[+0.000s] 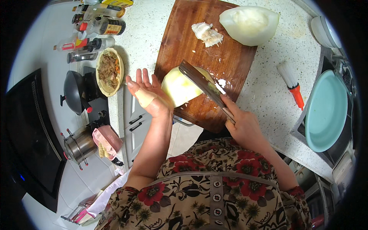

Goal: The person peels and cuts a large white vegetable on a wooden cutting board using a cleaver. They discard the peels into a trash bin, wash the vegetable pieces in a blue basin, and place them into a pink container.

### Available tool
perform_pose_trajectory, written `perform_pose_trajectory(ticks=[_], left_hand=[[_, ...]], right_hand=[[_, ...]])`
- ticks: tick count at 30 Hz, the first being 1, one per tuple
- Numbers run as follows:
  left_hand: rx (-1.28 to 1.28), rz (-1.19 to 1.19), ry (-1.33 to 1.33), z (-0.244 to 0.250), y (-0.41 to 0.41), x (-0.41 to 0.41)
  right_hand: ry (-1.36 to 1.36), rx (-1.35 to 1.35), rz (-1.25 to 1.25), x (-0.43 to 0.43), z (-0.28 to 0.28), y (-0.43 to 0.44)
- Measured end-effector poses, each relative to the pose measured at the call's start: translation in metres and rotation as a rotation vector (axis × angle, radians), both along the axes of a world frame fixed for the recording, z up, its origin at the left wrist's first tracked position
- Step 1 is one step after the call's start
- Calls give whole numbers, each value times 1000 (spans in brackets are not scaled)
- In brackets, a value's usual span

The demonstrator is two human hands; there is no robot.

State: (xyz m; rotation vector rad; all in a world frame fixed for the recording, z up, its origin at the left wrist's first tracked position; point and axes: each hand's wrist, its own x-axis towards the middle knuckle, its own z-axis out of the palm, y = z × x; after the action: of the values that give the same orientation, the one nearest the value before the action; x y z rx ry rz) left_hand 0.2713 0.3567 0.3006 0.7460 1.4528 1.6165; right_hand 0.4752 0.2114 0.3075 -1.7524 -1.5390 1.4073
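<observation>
My right hand grips the handle of a broad-bladed kitchen knife. Its blade slants over a pale peeled melon piece, likely winter melon; I cannot tell whether it touches. Palm up, my left hand is beside that piece, its outer edge against or just over it. A beige patch lies across the thumb base, perhaps a plaster. Beneath is a wooden cutting board. A larger hollowed melon chunk rests at the board's far right corner. Torn white pith and scattered seeds lie nearby.
On the speckled counter, right, lies a white-bristled brush with a red handle. Beyond sits a turquoise basin. Leftward stand a bowl of cooked food, several bottles, a black wok, a steel pot and a pink basket.
</observation>
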Motion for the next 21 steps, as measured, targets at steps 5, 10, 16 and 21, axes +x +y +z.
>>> perform_pose_trajectory(ticks=[5, 10, 16, 21], left_hand=[[1, -28, 26, 1, 1, -1], [-10, -42, 4, 2, 2, 0], [-27, -33, -8, 3, 2, 0], [-2, -65, -17, 0, 2, 0]], right_hand=[[4, -82, 4, 9, 0, 10], [22, -33, 3, 8, -4, 6], [53, -30, 24, 11, -5, 5], [30, -49, 21, 11, -5, 9]])
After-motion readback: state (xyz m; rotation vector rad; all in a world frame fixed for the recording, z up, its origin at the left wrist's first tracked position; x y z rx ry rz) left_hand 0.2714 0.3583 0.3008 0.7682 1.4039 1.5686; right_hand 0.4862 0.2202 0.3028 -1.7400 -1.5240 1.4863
